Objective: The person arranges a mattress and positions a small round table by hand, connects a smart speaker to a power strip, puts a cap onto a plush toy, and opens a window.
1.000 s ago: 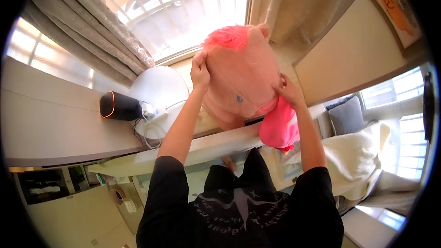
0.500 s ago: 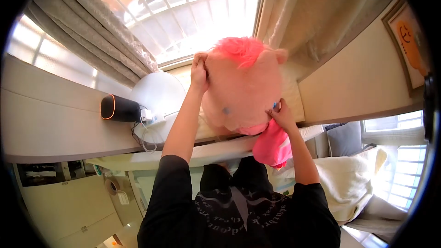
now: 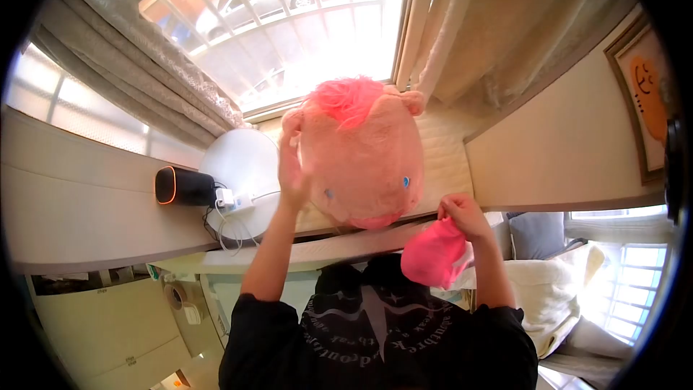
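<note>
A big pink plush toy (image 3: 364,152) with a brighter pink tuft of hair, small ears and blue eyes sits on the cushioned window seat (image 3: 444,162). Along its left side lies my left hand (image 3: 291,162), fingers stretched up beside the ear and slightly blurred; it seems to rest against the plush rather than grip it. My right hand (image 3: 463,215) is apart from the toy, at its lower right. Pinched in its fingers, a bright pink cloth (image 3: 435,253) hangs down over the seat's front edge. What kind of cloth item it is, I cannot tell.
A round white table (image 3: 242,159) stands left of the seat, with a black speaker (image 3: 185,186), a white charger (image 3: 224,197) and cables. Behind is a barred window (image 3: 289,29) between curtains. To the right are a framed picture (image 3: 644,94) and a cream blanket (image 3: 538,296).
The plush toy has moved left and down, now upright on the seat. My right hand has left its face and drawn the pink cloth nearer me. My left hand has loosened at the ear.
</note>
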Tool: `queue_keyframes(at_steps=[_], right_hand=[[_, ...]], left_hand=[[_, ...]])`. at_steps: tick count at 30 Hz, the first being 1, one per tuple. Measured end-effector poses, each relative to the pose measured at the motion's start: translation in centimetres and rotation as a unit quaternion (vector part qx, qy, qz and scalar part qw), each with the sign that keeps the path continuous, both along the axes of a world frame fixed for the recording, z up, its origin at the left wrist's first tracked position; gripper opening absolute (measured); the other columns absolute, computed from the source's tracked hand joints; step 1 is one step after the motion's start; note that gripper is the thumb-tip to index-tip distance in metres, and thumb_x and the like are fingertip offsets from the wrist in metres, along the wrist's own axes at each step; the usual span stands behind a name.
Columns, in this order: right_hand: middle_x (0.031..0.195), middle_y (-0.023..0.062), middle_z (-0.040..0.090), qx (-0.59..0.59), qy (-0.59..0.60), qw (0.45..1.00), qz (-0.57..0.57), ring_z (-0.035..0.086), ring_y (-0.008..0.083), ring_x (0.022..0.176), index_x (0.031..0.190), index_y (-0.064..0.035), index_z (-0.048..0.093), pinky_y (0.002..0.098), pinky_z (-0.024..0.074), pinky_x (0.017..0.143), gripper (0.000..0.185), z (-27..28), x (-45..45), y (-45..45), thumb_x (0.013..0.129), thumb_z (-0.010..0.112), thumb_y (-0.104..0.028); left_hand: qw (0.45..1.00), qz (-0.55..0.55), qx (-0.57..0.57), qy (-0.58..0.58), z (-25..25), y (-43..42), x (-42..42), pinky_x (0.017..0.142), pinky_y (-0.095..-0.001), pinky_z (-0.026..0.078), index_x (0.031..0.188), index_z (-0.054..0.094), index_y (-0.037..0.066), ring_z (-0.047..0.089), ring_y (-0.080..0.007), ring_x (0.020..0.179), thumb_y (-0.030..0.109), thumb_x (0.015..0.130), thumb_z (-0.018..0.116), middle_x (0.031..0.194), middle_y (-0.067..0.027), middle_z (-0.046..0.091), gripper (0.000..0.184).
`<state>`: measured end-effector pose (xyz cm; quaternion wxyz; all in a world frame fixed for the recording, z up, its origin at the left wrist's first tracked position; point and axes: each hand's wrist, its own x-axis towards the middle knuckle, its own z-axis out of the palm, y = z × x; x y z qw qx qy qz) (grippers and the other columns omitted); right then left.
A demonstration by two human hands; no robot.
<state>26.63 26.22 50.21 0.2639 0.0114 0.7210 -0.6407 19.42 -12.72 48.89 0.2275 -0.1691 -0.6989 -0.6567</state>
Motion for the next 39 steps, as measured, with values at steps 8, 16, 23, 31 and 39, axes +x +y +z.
queue_keyframes(at_steps=[8, 16, 23, 31, 39], right_hand=[[0.081, -0.0049, 0.058, -0.101, 0.117, 0.986, -0.059, 0.053, 0.0053, 0.075, 0.089, -0.0087, 0.061, 0.021, 0.0429, 0.068, 0.027, 12.9, -1.2, -4.5, 0.102, 0.065, -0.033], [0.108, 0.0026, 0.066, -0.268, 0.182, 0.944, -0.067, 0.06, 0.0094, 0.098, 0.118, -0.0059, 0.066, 0.0277, 0.0488, 0.085, 0.03, 13.8, -8.2, -5.3, 0.108, 0.056, -0.032], [0.149, 0.0134, 0.055, -0.115, 0.108, 0.968, 0.195, 0.054, 0.0228, 0.135, 0.149, 0.0012, 0.048, 0.0382, 0.0403, 0.116, 0.054, 1.1, -6.5, -1.5, 0.105, 0.055, -0.029], [0.154, 0.0146, 0.05, -0.17, 0.025, 0.937, 0.303, 0.048, 0.0246, 0.141, 0.152, -0.0001, 0.046, 0.0404, 0.0368, 0.119, 0.068, 1.9, -3.8, -3.8, 0.094, 0.072, -0.027], [0.151, 0.0125, 0.051, -0.347, -0.085, 0.914, 0.19, 0.053, 0.0241, 0.135, 0.155, -0.0019, 0.041, 0.0397, 0.043, 0.114, 0.081, 0.8, -2.3, -7.5, 0.087, 0.079, -0.022]], left_hand=[[0.895, -0.421, -0.117, -0.096, 5.7, 12.0, 6.0, 0.118, -0.0449, 0.033, 0.151, 0.043, 0.0, 0.041, -0.0344, 0.142, 0.054, 0.066, 0.092, 0.153, -0.0196, 0.044, 0.112], [0.89, -0.315, 0.134, -0.301, 6.3, 13.2, 6.1, 0.084, -0.0308, 0.054, 0.133, 0.058, 0.001, 0.067, -0.0174, 0.097, 0.028, 0.106, 0.06, 0.114, -0.0099, 0.07, 0.038], [0.85, -0.255, 0.381, -0.26, 9.0, 10.2, 3.3, 0.114, -0.0428, 0.043, 0.151, 0.042, 0.01, 0.05, -0.0257, 0.135, 0.05, 0.106, 0.051, 0.147, -0.0087, 0.051, 0.062], [0.704, -0.268, 0.563, -0.339, 9.6, 5.5, 1.6, 0.111, -0.0446, 0.048, 0.149, 0.043, 0.007, 0.055, -0.0277, 0.132, 0.056, 0.105, 0.048, 0.144, -0.012, 0.055, 0.066], [0.568, -0.508, 0.584, -0.28, 7.0, 0.5, -0.5, 0.109, -0.0439, 0.049, 0.145, 0.049, 0.006, 0.058, -0.0282, 0.128, 0.058, 0.106, 0.044, 0.141, -0.0149, 0.057, 0.066]])
